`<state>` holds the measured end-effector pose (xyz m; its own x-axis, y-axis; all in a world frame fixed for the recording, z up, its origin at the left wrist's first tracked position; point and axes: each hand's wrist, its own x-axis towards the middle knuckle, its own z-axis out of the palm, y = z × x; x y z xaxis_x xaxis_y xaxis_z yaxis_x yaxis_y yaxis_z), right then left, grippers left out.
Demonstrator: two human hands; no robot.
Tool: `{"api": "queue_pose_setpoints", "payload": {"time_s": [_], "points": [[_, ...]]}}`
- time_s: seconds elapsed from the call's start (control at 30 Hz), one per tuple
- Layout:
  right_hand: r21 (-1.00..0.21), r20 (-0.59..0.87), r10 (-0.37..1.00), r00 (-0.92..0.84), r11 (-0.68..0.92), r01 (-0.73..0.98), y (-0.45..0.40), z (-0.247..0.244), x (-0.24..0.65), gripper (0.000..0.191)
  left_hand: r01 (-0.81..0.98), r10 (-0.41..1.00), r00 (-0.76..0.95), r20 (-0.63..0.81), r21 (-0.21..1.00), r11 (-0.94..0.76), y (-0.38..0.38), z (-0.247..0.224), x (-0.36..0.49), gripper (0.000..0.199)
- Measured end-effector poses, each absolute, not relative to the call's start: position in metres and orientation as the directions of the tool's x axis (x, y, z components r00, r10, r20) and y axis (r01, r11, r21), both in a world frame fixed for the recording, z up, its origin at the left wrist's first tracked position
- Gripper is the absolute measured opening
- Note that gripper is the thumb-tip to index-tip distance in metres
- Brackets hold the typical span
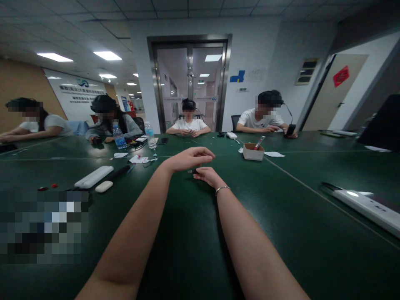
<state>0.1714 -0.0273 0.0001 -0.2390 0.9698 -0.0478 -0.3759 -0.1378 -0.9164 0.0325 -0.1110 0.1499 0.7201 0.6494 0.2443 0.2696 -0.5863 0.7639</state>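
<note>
Both my arms reach forward over the dark green table [187,233]. My right hand [208,176], with a silver bangle at the wrist, pinches a small dark object with a metallic end [193,171], which points left. Just above and to the left of it, my left hand [193,157] hovers with its fingers stretched out to the right and slightly curved. Nothing shows between the left fingers. The two hands are close, with a small gap between them.
A white case [94,177] and a white mouse-like object [104,186] lie on the left. Bottles [119,137] and paper scraps [139,159] are further back. A small box [253,152] stands right of centre. Several people sit across the table. A white device [368,204] lies right.
</note>
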Motion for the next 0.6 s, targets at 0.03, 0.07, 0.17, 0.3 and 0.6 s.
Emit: {"api": "queue_pose_setpoints", "payload": {"time_s": [0.03, 0.07, 0.17, 0.3, 0.6], "points": [[-0.92, -0.052, 0.972, -0.229, -0.136, -0.368, -0.026, 0.0, 0.172, 0.008, 0.374, 0.758, 0.591, 0.275, 0.74, -0.559, -0.091, 0.133, 0.032, 0.035], [-0.923, -0.055, 0.974, -0.221, -0.134, -0.36, -0.026, -0.001, 0.172, 0.009, 0.467, 0.835, 0.471, 0.285, 0.722, -0.51, -0.073, 0.117, 0.031, 0.033], [-0.926, -0.052, 0.974, -0.222, -0.13, -0.354, -0.025, -0.001, 0.173, 0.009, 0.618, 0.93, 0.217, 0.297, 0.696, -0.366, -0.038, 0.074, 0.025, 0.031], [-0.937, -0.063, 0.977, -0.205, -0.129, -0.326, -0.025, -0.001, 0.172, 0.009, 0.589, 0.966, 0.155, 0.206, 0.766, -0.258, -0.026, 0.036, 0.019, 0.029], [-0.936, -0.067, 0.974, -0.218, -0.137, -0.324, -0.027, 0.001, 0.171, 0.01, 0.225, 0.987, 0.16, 0.025, 0.973, -0.061, -0.027, 0.003, 0.011, 0.021]]}}
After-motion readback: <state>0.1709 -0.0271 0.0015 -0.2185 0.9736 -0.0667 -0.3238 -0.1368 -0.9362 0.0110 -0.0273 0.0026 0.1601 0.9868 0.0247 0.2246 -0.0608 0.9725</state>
